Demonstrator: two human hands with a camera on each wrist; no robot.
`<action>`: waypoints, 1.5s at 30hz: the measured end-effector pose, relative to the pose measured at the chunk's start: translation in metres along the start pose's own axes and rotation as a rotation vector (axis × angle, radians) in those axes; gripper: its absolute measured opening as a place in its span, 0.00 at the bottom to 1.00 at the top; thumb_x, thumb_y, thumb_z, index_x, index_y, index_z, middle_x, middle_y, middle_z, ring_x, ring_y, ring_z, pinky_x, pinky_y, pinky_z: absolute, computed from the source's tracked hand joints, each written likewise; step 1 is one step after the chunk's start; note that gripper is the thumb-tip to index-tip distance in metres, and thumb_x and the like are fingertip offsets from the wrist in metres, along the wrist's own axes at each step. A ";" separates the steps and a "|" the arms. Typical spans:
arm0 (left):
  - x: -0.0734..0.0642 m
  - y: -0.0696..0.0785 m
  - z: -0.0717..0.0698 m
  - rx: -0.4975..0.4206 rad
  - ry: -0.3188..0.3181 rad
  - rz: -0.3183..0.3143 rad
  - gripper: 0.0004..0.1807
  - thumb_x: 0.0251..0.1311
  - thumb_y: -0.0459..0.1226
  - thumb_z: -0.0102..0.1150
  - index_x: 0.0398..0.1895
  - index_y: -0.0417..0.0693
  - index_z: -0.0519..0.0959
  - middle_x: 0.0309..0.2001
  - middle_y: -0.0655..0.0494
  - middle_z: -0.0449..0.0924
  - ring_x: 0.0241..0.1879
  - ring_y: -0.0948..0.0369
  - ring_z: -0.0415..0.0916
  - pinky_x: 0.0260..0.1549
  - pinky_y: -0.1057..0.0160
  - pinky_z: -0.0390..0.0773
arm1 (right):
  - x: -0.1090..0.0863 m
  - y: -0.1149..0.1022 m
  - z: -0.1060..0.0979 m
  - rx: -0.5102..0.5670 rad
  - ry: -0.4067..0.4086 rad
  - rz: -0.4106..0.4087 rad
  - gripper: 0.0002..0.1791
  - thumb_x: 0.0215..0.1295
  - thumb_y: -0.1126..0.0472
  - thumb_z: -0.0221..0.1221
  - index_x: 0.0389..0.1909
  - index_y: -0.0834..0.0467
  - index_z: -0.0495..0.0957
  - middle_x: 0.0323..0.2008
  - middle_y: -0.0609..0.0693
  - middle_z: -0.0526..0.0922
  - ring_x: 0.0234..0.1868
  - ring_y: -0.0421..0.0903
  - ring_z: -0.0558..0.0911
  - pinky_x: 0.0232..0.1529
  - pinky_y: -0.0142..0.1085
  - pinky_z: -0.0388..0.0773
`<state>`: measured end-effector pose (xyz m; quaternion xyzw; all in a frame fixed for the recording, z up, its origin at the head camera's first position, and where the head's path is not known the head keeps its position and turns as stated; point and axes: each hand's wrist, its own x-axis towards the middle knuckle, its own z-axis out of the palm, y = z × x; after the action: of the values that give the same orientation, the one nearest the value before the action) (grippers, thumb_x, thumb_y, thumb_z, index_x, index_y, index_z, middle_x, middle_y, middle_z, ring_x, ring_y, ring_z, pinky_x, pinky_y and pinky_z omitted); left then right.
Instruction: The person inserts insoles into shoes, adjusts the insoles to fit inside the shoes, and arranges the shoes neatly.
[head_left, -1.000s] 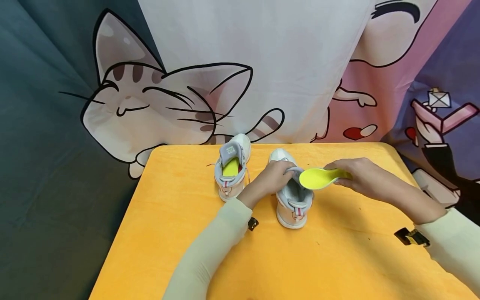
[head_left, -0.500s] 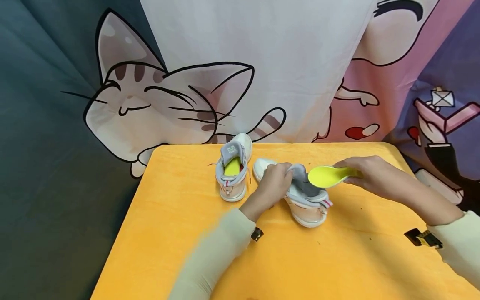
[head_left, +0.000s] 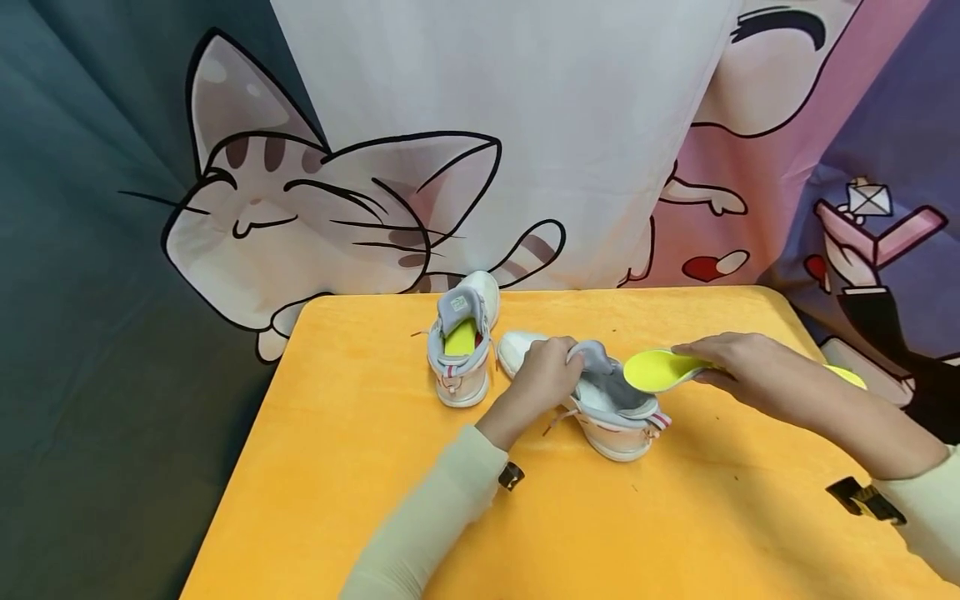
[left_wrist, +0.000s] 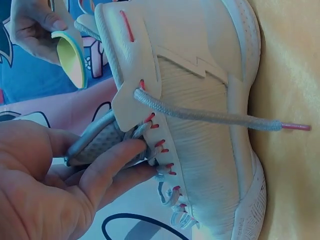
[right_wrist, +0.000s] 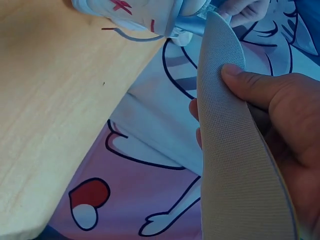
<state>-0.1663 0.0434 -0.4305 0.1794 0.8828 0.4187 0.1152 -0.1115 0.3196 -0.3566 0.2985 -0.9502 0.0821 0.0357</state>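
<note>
A white and pale-peach sneaker (head_left: 618, 437) stands on the table, its toe pointing to the back left and its heel to the front right. My left hand (head_left: 543, 375) pinches its grey tongue (left_wrist: 95, 145) between thumb and fingers. To the right of the shoe's opening, my right hand (head_left: 750, 367) grips a shoe insole (head_left: 658, 371) around its middle. One face of the insole is bright yellow-green; the right wrist view shows the other, a greyish woven face (right_wrist: 225, 135). The insole's front end hangs over the heel side of the opening, outside the shoe.
Left of the hands stands the matching sneaker (head_left: 459, 383), with a yellow-green insole (head_left: 461, 337) inside. Both shoes are on a yellow table (head_left: 360, 467). A curtain printed with cartoon figures (head_left: 600, 125) hangs behind the table's back edge. A loose lace (left_wrist: 215, 117) trails from the gripped shoe.
My left hand has turned the sneaker, so its toe swung left and its heel right. My right hand has shifted right with the insole. The other sneaker stays in place.
</note>
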 end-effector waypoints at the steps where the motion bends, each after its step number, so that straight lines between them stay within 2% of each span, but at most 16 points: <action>1: 0.000 -0.001 -0.001 -0.008 -0.004 0.001 0.17 0.79 0.40 0.47 0.50 0.38 0.83 0.16 0.58 0.60 0.11 0.66 0.51 0.13 0.69 0.59 | 0.001 -0.002 0.000 -0.005 -0.008 -0.003 0.22 0.57 0.65 0.74 0.55 0.61 0.85 0.47 0.53 0.89 0.47 0.54 0.88 0.48 0.53 0.84; 3: 0.001 -0.002 -0.003 -0.017 -0.006 0.005 0.16 0.79 0.40 0.47 0.37 0.42 0.81 0.17 0.58 0.60 0.13 0.66 0.53 0.15 0.69 0.60 | 0.005 -0.005 0.000 -0.025 -0.021 -0.017 0.21 0.58 0.65 0.73 0.54 0.62 0.85 0.46 0.54 0.90 0.46 0.54 0.88 0.47 0.52 0.85; 5: 0.002 -0.003 -0.005 -0.023 -0.006 0.003 0.17 0.78 0.40 0.47 0.28 0.45 0.76 0.18 0.58 0.60 0.15 0.65 0.56 0.17 0.68 0.61 | 0.009 -0.009 0.000 -0.056 -0.037 -0.035 0.20 0.60 0.65 0.72 0.53 0.62 0.85 0.45 0.54 0.90 0.44 0.54 0.88 0.45 0.50 0.86; 10: 0.003 -0.002 -0.006 -0.037 -0.006 -0.007 0.17 0.77 0.39 0.47 0.25 0.48 0.73 0.19 0.56 0.61 0.16 0.64 0.59 0.18 0.68 0.62 | 0.020 -0.021 0.004 -0.122 -0.087 -0.076 0.18 0.60 0.64 0.72 0.52 0.62 0.86 0.41 0.53 0.90 0.38 0.51 0.87 0.38 0.44 0.86; 17: 0.003 -0.001 -0.006 -0.045 -0.003 -0.017 0.20 0.77 0.39 0.47 0.21 0.48 0.67 0.18 0.56 0.60 0.14 0.65 0.57 0.17 0.69 0.61 | 0.039 -0.036 0.010 -0.192 -0.236 -0.102 0.14 0.60 0.65 0.72 0.48 0.60 0.87 0.37 0.51 0.87 0.33 0.46 0.85 0.34 0.38 0.85; 21: 0.003 0.000 -0.007 -0.042 0.006 -0.021 0.20 0.78 0.39 0.47 0.21 0.48 0.68 0.18 0.56 0.60 0.14 0.65 0.59 0.17 0.69 0.62 | 0.049 -0.040 0.016 -0.320 -0.253 -0.174 0.14 0.56 0.71 0.73 0.44 0.59 0.88 0.33 0.54 0.79 0.29 0.44 0.79 0.28 0.31 0.79; 24: 0.003 0.000 -0.007 -0.042 0.009 -0.023 0.20 0.78 0.40 0.47 0.22 0.48 0.69 0.18 0.57 0.61 0.15 0.65 0.61 0.17 0.69 0.63 | 0.055 -0.043 0.019 -0.392 -0.256 -0.197 0.15 0.53 0.73 0.74 0.41 0.58 0.88 0.31 0.54 0.76 0.27 0.43 0.75 0.26 0.30 0.76; 29: 0.004 0.000 -0.007 -0.038 -0.001 -0.030 0.20 0.78 0.40 0.47 0.22 0.48 0.70 0.18 0.57 0.62 0.15 0.65 0.62 0.17 0.69 0.64 | 0.063 -0.050 0.026 -0.372 -0.281 -0.153 0.14 0.54 0.73 0.74 0.40 0.58 0.87 0.30 0.53 0.77 0.27 0.44 0.76 0.27 0.32 0.77; 38: 0.003 -0.001 -0.009 -0.056 -0.015 -0.029 0.20 0.78 0.40 0.47 0.22 0.48 0.69 0.17 0.57 0.62 0.13 0.64 0.60 0.14 0.69 0.62 | 0.076 -0.066 0.046 -0.378 -0.316 -0.082 0.14 0.57 0.71 0.73 0.43 0.61 0.84 0.34 0.55 0.79 0.31 0.51 0.78 0.32 0.38 0.81; 40: 0.003 -0.001 -0.009 -0.063 -0.021 -0.029 0.20 0.79 0.40 0.47 0.22 0.48 0.70 0.16 0.57 0.62 0.12 0.64 0.60 0.13 0.69 0.62 | 0.078 -0.068 0.052 -0.359 -0.303 -0.059 0.11 0.59 0.70 0.72 0.41 0.61 0.83 0.35 0.56 0.81 0.32 0.53 0.79 0.32 0.39 0.82; 45: 0.003 -0.002 -0.008 -0.067 -0.023 -0.035 0.19 0.79 0.40 0.48 0.24 0.47 0.72 0.16 0.56 0.64 0.11 0.64 0.61 0.13 0.69 0.63 | 0.082 -0.073 0.064 -0.303 -0.208 -0.019 0.04 0.65 0.71 0.67 0.37 0.61 0.82 0.35 0.58 0.82 0.34 0.57 0.82 0.28 0.39 0.81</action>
<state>-0.1723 0.0378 -0.4269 0.1649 0.8699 0.4438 0.1384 -0.1374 0.2031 -0.4001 0.3054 -0.9474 -0.0936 -0.0175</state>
